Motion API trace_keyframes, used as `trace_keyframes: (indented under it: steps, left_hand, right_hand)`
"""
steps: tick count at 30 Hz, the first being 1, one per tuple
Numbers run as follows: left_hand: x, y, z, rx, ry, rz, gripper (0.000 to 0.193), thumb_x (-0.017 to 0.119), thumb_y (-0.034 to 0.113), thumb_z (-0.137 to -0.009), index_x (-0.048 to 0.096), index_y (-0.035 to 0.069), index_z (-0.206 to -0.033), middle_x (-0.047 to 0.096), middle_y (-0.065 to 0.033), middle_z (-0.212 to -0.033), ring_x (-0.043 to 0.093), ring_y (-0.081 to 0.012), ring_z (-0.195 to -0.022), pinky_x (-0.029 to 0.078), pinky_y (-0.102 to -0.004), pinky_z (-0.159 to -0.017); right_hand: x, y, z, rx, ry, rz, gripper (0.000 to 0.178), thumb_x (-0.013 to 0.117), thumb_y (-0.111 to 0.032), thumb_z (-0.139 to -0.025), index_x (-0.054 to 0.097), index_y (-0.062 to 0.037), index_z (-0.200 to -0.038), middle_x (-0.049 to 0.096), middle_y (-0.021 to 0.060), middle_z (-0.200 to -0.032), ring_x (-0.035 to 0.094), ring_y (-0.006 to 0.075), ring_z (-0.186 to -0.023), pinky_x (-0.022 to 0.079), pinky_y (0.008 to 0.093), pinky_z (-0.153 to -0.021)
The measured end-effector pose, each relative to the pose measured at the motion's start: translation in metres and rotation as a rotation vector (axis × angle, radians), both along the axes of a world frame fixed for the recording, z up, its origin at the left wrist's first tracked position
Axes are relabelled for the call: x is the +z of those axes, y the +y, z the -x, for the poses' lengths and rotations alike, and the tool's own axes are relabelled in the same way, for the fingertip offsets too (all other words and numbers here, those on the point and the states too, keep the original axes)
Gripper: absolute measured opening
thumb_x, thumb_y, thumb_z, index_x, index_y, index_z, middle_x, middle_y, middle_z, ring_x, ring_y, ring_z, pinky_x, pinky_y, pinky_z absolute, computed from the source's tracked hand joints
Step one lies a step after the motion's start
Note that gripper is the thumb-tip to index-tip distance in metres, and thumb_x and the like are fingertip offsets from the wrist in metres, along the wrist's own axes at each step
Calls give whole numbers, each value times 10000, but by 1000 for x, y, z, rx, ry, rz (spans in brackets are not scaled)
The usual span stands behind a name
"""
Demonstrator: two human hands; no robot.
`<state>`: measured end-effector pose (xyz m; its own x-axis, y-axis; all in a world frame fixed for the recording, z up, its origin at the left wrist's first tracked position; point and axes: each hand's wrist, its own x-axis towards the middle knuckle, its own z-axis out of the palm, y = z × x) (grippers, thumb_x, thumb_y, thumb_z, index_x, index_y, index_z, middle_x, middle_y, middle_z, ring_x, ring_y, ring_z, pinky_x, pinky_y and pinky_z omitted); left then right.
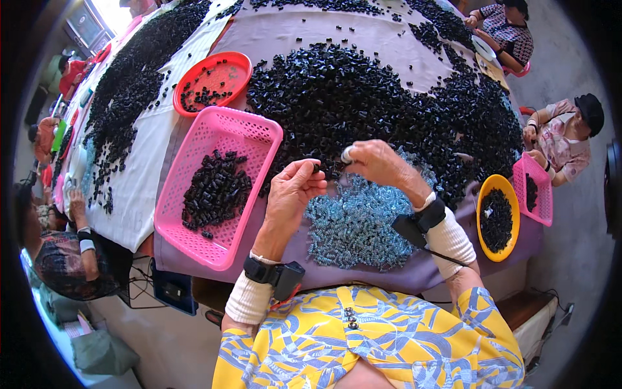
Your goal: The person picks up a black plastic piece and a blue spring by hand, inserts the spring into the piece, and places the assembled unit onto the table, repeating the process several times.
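My left hand [293, 189] is closed, with a small black plastic piece [317, 168] pinched between thumb and forefinger. Just to its right, my right hand [381, 163] has its fingers drawn together, one of them wearing a white covering. Whatever that hand pinches is too small to make out. Below both hands lies a pile of small bluish-silver springs [359, 227]. Beyond them spreads a large heap of shiny black plastic pieces [317, 91]. A pink basket [170, 194] stands left of my left hand, with many black pieces [217, 191] inside.
Behind the basket sits a red tray [220, 76] with scattered black pieces. A yellow bowl [483, 227] and a smaller pink basket [545, 201], both holding black pieces, are at the right edge. Another black heap [129, 84] covers the left cloth. Several people work around the table.
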<state>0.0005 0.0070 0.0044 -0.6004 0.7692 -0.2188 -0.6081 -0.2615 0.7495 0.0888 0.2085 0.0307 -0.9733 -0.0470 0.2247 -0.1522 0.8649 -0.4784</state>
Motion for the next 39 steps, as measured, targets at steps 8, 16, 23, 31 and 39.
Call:
trace_keyframes:
  steps: [8, 16, 23, 31, 39]
  left_hand:
    - [-8, -8, 3, -40, -51, 11, 287, 510, 224, -931, 567, 7, -1111, 647, -93, -852, 639, -155, -742, 538, -288, -682]
    - [-13, -8, 5, -42, -107, -54, 230, 535, 137, -915, 568, 10, -1104, 650, -115, -901, 647, -184, -796, 544, -309, -718]
    - [-14, 0, 3, -54, -73, -13, 212, 542, 112, -908, 570, 12, -1092, 651, -122, -905, 650, -196, -795, 547, -317, -713]
    - [-9, 9, -2, -48, -55, -40, 209, 557, 115, -901, 569, -6, -1070, 647, -104, -896, 643, -169, -766, 546, -303, -720]
    - [2, 12, 0, 26, 122, 30, 184, 569, 96, -891, 569, -17, -1035, 646, -115, -864, 649, -179, -754, 549, -289, -685]
  right_hand:
    - [-40, -10, -7, 29, -133, -359, 118, 578, -41, -715, 608, -94, -816, 587, 83, -809, 590, 274, -788, 436, 383, -710]
    - [-34, -6, -2, 36, -140, -329, 61, 591, -85, -713, 581, -61, -767, 588, 82, -742, 593, 266, -725, 428, 387, -710]
    - [-12, -7, 0, -192, -13, 284, 139, 674, -98, -722, 560, -23, -748, 590, 75, -630, 559, 172, -536, 420, 253, -504]
    - [2, -29, 17, -116, -31, 761, 116, 672, -89, -746, 587, -29, -798, 570, 1, -625, 488, 39, -589, 425, 236, -519]
    - [25, -25, 29, 57, 107, 309, 161, 663, -86, -703, 548, 0, -774, 569, 120, -620, 566, 168, -533, 456, 296, -504]
